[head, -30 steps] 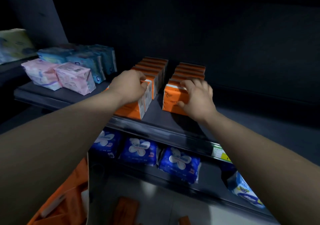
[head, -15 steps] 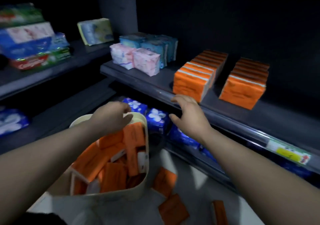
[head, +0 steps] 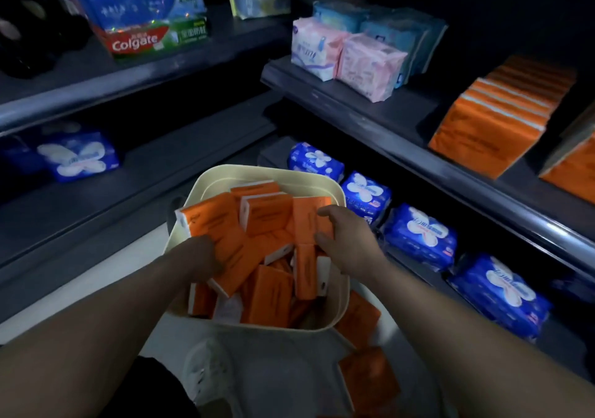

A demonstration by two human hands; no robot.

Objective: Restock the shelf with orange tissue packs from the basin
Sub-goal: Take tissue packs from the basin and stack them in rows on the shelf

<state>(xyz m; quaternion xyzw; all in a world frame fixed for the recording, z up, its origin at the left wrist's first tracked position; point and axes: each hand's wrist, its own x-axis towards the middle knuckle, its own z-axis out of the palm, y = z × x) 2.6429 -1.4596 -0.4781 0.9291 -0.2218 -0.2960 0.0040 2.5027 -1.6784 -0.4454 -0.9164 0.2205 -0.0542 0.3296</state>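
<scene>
Both hands are down in the cream basin point(head: 219, 177), which stands on the floor point(head: 96, 285) in front of the shelves. The basin holds a loose heap of orange tissue packs point(head: 267, 292), lying at mixed angles, some flat and some on edge.

Left hand point(head: 201, 256): we see the fingers curled onto the near edge of one tilted pack point(head: 215, 224) at the left of the heap. The fingertips are hidden beneath the pack.

Right hand point(head: 349, 243): fingers spread, thumb held apart from them, palm down over the right side of the heap. The thumb and forefinger touch a pack standing on edge point(head: 309, 221) but do not close around it.

A few stray packs point(head: 357, 316) lie on the floor just beside the basin's right wall.

The shelf point(head: 402, 118) at upper right carries a row of orange packs point(head: 492, 121) set upright, face to face. A second orange row point(head: 573, 166) is cut off by the right edge.

Further left on the same shelf we note pink packets point(head: 341, 57), with pale blue ones behind. The level below holds dark blue packets point(head: 418, 234) in a line. A toothpaste box point(head: 145, 41) sits on the left-hand shelving.
</scene>
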